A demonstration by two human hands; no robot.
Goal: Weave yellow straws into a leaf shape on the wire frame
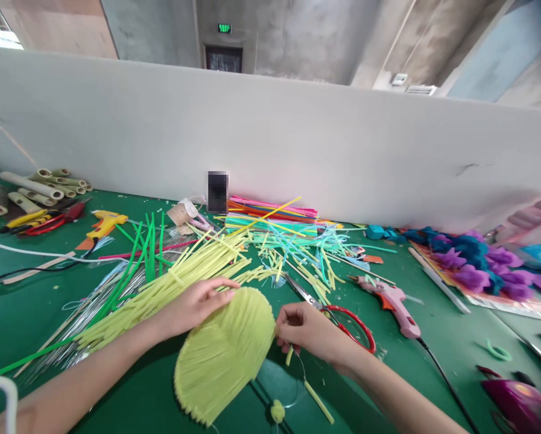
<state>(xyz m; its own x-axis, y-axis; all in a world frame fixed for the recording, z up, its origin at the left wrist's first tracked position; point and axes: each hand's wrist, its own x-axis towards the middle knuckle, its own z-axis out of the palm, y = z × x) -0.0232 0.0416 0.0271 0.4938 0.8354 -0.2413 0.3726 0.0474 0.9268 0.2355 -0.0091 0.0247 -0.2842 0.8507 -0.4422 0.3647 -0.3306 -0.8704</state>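
Note:
A large yellow-green leaf shape (pixel 234 349), built from rows of pipe cleaners, is held tilted above the green table. My left hand (pixel 207 304) grips its upper left edge, fingers behind and along the top. At the right edge my right hand (pixel 304 328) is closed in a pinch. A short yellow-green pipe cleaner piece (pixel 289 355) sticks out below those fingers; what the fingertips pinch is partly hidden. Below, another short pipe cleaner (pixel 319 402) hangs from a thin wire. A small yellow-green ball (pixel 277 411) is near the leaf's lower right.
Red-handled scissors (pixel 351 328) lie just beyond my right hand. A pink glue gun (pixel 394 304) rests at right, a yellow one (pixel 105 224) at left. Loose yellow-green pipe cleaners (pixel 161 295) spread behind my left arm. Purple flowers (pixel 478 271) and bamboo tubes (pixel 53 187) flank the table.

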